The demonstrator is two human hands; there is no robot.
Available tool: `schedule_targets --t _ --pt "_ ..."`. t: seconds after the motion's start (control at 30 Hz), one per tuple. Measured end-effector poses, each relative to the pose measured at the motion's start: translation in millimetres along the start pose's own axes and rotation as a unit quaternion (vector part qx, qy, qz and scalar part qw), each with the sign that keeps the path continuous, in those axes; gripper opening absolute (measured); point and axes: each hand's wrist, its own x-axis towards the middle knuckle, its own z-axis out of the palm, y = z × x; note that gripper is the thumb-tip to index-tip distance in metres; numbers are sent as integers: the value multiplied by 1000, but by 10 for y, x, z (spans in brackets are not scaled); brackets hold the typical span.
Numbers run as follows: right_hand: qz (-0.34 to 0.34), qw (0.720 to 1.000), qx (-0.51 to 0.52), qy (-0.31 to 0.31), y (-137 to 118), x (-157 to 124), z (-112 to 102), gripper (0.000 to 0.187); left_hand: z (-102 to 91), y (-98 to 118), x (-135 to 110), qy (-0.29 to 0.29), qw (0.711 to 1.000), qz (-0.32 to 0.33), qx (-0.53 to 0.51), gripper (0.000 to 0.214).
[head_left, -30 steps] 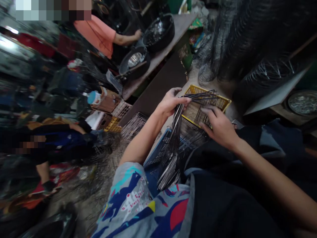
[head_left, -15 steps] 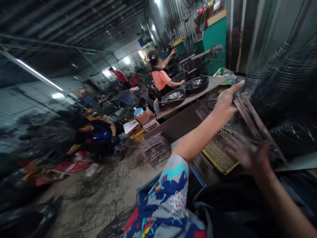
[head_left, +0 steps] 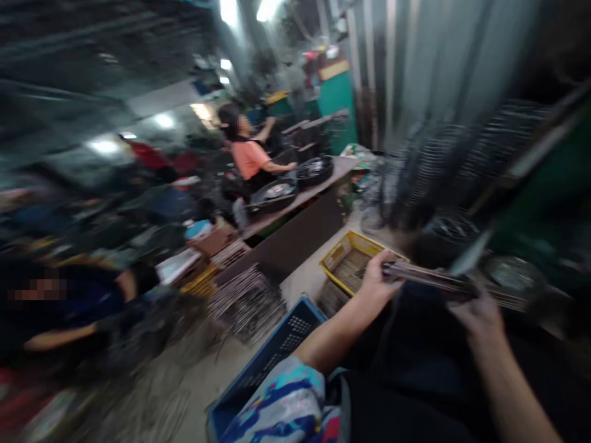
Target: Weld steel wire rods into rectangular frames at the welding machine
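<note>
A flat bundle of metal wire frames (head_left: 427, 275) lies across both my hands in front of my dark apron. My left hand (head_left: 376, 275) is closed around its left end. Further right, my right hand (head_left: 482, 311) grips the same bundle, its fingers blurred by motion. Just beyond my left hand is a yellow plastic basket (head_left: 333, 266). To the left of my left arm stands a blue perforated crate (head_left: 277, 351).
A stack of wire frames (head_left: 247, 304) stands on the floor beside a dark bench panel (head_left: 295, 237). A person in orange (head_left: 249, 159) works behind black basins; another person (head_left: 69, 307) bends at the left. Coiled wire (head_left: 429, 166) lines the wall at right.
My view has swung right. The wire frames have come down and lie closer to my body. My left hand, stretched out before, has closed on their end; my right hand now grips them too.
</note>
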Motion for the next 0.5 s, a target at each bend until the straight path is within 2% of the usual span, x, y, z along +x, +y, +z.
schedule_targets --t 0.07,0.13,0.27,0.4,0.5 --pt "-78 995 -49 37 52 -252 -304 40 -269 -194 48 52 998 -20 18 20" --pt "-137 982 -87 92 38 -381 -551 36 -440 -355 64 92 994 -27 54 16" --pt "-186 952 -105 219 -158 -463 -860 40 -542 -600 -75 98 988 -47 111 17" --pt "-165 955 -109 219 -265 -543 -1031 40 -574 -714 -293 96 982 -87 138 22" --pt "-145 960 -109 213 -268 -559 -1138 39 -623 -730 -294 88 979 -93 156 25"
